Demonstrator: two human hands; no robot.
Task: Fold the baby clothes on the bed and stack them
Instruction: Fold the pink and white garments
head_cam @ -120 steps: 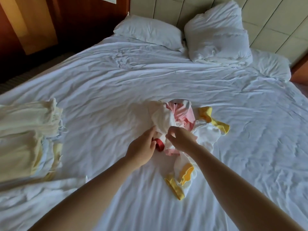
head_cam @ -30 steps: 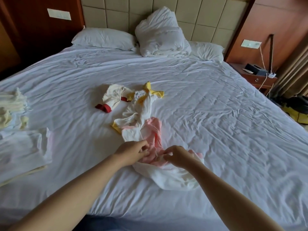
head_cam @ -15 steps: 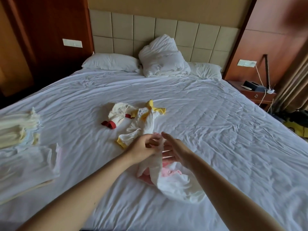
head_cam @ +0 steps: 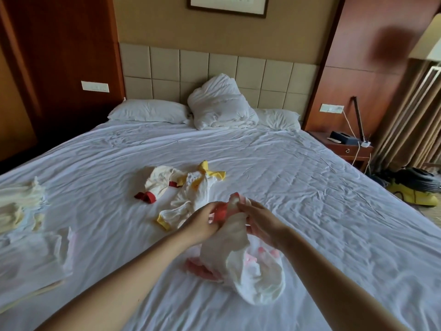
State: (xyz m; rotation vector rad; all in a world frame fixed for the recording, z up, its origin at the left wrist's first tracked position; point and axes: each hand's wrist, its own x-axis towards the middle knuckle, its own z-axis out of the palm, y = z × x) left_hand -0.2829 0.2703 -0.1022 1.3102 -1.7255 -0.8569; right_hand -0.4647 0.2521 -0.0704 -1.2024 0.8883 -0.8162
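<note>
A white baby garment with pink trim (head_cam: 250, 271) hangs from both my hands above the white bed (head_cam: 310, 187), its lower part bunched on the sheet. My left hand (head_cam: 202, 223) grips its upper edge, and my right hand (head_cam: 260, 220) pinches the same edge just beside it. Farther up the bed lie a white garment with yellow cuffs (head_cam: 191, 197) and a cream garment with red cuffs (head_cam: 156, 185), both crumpled. Folded pale clothes (head_cam: 19, 206) are stacked at the left edge, with a flat folded white piece (head_cam: 35, 259) in front of them.
Pillows (head_cam: 148, 111) and a bundled duvet (head_cam: 219, 103) lie at the headboard. A wooden nightstand (head_cam: 346, 146) with small items and cables stands to the right. On the floor at the far right sits a yellow and black bag (head_cam: 415, 187).
Both hands have lifted the pink-trimmed garment higher off the sheet, so it now hangs between them. My head has tilted up, showing more of the wall and headboard.
</note>
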